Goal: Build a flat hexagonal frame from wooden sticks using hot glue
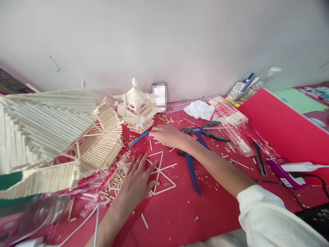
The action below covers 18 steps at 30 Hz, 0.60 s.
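My left hand point(138, 178) lies with fingers spread at the left side of a flat frame of thin wooden sticks point(167, 167), which meet in a star shape. Its fingertips cover part of the frame. Beyond it, my right hand point(167, 136) reaches across with curled fingers, closed at the near end of a blue pen point(138, 139) that lies low over the tabletop. A small stick pagoda point(136, 109) stands just behind the pen. Under and beside my right forearm are a blue-handled glue gun point(202, 137) and blue-handled pliers point(191, 171).
A large stick-built roof model point(51, 123) fills the left. Cut stick pieces point(115, 181) pile beside my left hand. Packaged sticks point(231, 123), white tissue point(199, 109), a cutter knife point(260, 159), a purple power strip point(286, 175) and a red board point(288, 130) lie right.
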Each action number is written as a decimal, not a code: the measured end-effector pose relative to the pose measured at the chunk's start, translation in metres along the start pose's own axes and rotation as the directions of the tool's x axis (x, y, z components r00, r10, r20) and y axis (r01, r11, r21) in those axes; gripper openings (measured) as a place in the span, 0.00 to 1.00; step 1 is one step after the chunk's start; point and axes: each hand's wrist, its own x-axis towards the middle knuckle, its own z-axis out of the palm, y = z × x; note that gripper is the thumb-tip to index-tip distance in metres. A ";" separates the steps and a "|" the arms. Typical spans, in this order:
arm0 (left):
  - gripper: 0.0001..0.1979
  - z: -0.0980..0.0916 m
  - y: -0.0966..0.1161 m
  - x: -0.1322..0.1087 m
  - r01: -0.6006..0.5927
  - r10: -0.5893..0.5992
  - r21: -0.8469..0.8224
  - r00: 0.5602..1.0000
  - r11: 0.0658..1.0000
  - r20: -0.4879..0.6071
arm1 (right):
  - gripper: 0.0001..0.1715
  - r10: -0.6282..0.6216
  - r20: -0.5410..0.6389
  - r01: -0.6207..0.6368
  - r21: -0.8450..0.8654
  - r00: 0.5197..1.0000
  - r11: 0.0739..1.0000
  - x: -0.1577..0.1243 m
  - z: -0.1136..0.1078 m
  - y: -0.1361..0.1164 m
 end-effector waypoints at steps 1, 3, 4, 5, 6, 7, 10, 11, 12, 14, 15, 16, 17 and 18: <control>0.30 0.000 0.000 0.000 0.000 0.000 0.001 1.000 1.000 -0.007 | 0.14 0.000 -0.014 -0.001 -0.056 1.000 0.998 0.000 -0.005 0.002; 0.30 0.002 -0.001 -0.001 -0.002 0.001 -0.006 1.000 1.000 -0.027 | 0.12 0.030 -0.056 -0.038 -0.134 0.998 0.990 -0.011 -0.015 0.011; 0.30 0.003 -0.001 -0.001 -0.003 0.003 -0.011 0.999 1.000 -0.038 | 0.12 0.063 -0.076 -0.074 -0.145 0.995 0.987 -0.020 -0.019 0.018; 0.29 0.004 -0.002 -0.002 -0.006 0.005 -0.016 0.999 1.000 -0.049 | 0.13 0.110 -0.108 -0.126 -0.155 0.988 0.980 -0.031 -0.022 0.026; 0.29 0.006 -0.002 -0.002 -0.007 0.006 -0.018 0.998 1.000 -0.060 | 0.13 0.176 -0.161 -0.201 -0.155 0.971 0.967 -0.043 -0.024 0.034; 0.29 0.007 -0.002 -0.003 -0.007 0.006 -0.019 0.998 1.000 -0.069 | 0.12 0.239 -0.196 -0.270 -0.151 0.951 0.951 -0.056 -0.024 0.042; 0.29 0.011 -0.004 -0.003 -0.009 0.007 -0.019 0.996 1.000 -0.084 | 0.12 0.420 -0.291 -0.478 -0.168 0.859 0.862 -0.092 -0.018 0.062; 0.29 0.012 -0.004 -0.002 -0.010 0.008 -0.020 0.996 1.000 -0.085 | 0.13 0.502 -0.316 -0.571 -0.185 0.805 0.800 -0.102 -0.015 0.066; 0.29 0.013 -0.004 -0.002 -0.011 0.009 -0.021 0.996 1.000 -0.085 | 0.15 0.581 -0.307 -0.648 -0.202 0.754 0.734 -0.110 -0.011 0.069; 0.29 0.014 -0.005 -0.002 -0.014 0.013 -0.019 0.997 1.000 -0.083 | 0.22 0.713 -0.245 -0.754 -0.238 0.656 0.612 -0.122 -0.001 0.073; 0.29 0.014 -0.005 -0.001 -0.015 0.014 -0.015 0.997 1.000 -0.079 | 0.26 0.755 -0.199 -0.777 -0.253 0.625 0.576 -0.126 0.003 0.074; 0.29 0.014 -0.005 -0.001 -0.014 0.013 -0.010 0.997 1.000 -0.077 | 0.28 0.775 -0.156 -0.781 -0.265 0.613 0.565 -0.129 0.008 0.075; 0.29 0.013 -0.005 -0.001 -0.011 0.011 -0.008 0.997 1.000 -0.075 | 0.29 0.777 -0.120 -0.774 -0.270 0.618 0.573 -0.131 0.012 0.076; 0.29 0.013 -0.004 -0.001 -0.009 0.008 -0.008 0.997 1.000 -0.073 | 0.30 0.769 -0.095 -0.760 -0.265 0.633 0.593 -0.133 0.016 0.077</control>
